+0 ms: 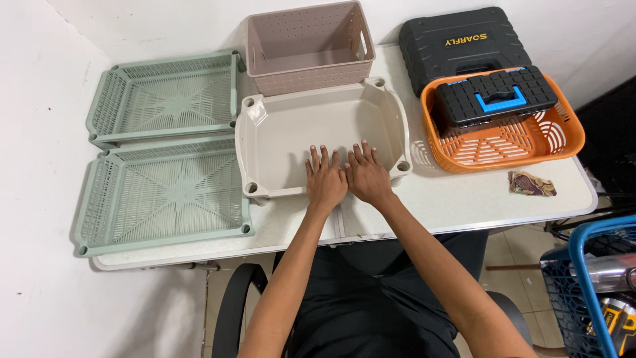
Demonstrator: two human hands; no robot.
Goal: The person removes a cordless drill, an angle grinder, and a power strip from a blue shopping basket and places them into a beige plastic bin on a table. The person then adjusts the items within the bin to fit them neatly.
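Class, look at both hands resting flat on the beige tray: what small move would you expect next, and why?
Probably curling the fingers to grip the beige tray. The left hand and right hand lie flat, side by side, over its near rim, holding nothing.

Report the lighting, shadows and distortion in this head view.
Head view: even, soft overhead light; faint shadows under both hands, left hand and right hand, on the beige tray; wide-angle lens bows the table edge; everything stays sharp, no glare.
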